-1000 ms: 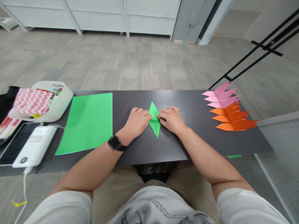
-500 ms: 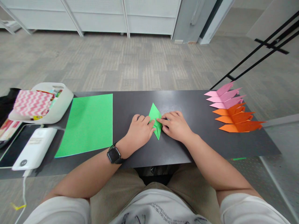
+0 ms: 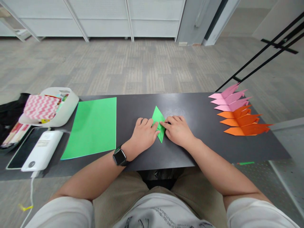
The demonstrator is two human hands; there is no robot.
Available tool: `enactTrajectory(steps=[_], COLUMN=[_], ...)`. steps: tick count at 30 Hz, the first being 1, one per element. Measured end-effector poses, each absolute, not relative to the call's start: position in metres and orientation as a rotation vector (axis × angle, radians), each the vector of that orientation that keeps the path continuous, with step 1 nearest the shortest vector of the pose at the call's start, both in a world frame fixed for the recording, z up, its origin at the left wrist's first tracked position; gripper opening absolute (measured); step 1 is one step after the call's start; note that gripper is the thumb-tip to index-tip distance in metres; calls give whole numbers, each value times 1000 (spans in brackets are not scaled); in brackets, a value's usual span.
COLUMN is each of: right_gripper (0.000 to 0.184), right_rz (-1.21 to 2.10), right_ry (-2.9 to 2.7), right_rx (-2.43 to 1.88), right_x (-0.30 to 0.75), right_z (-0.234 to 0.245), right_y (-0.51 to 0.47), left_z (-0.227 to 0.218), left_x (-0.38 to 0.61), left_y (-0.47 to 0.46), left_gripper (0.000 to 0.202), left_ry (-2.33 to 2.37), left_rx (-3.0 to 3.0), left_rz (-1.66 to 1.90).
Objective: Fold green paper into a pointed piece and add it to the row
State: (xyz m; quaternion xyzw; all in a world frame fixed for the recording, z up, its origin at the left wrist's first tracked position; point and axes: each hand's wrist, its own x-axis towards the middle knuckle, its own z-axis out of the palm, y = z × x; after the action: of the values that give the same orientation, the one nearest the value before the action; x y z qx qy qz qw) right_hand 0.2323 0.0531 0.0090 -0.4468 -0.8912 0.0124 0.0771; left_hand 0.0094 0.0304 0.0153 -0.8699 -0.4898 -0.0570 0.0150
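Note:
A small green folded paper piece (image 3: 158,116), diamond-shaped with pointed ends, lies on the dark table (image 3: 194,148) in front of me. My left hand (image 3: 144,135), with a black watch on its wrist, presses its curled fingers on the piece's left side. From the right, my right hand (image 3: 178,130) holds down the other side with its fingertips. The two hands meet over the middle of the piece and hide its lower half. A flat green paper sheet (image 3: 92,127) lies to the left of my left hand.
Pink folded pieces (image 3: 229,98) and orange folded pieces (image 3: 242,122) are stacked in a row at the table's right end. At the left stand a white basket (image 3: 63,112) with patterned paper, a white power bank (image 3: 41,151) with a cable, and a phone (image 3: 21,153).
Both hands slid a little down along the green piece, pressing it. The view shifted slightly to the left.

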Motion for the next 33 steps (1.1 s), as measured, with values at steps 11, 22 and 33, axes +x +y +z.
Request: enactTrajectory(steps=[11, 22, 33], right_gripper=[36, 31, 12], right_rz=[162, 379, 185], right_ry=[-2600, -2377, -2395], right_rx=[-1314, -1290, -1355], right_x=[238, 239, 227], right_z=[5, -17, -15], right_y=[63, 88, 86], left_z=[23, 4, 0], left_x=[-8, -13, -10], left_y=[43, 69, 69], left_gripper=[25, 25, 13], left_ry=[-1570, -1790, -1701], left_rx=[-2790, -2895, -2812], left_rz=[-252, -592, -549])
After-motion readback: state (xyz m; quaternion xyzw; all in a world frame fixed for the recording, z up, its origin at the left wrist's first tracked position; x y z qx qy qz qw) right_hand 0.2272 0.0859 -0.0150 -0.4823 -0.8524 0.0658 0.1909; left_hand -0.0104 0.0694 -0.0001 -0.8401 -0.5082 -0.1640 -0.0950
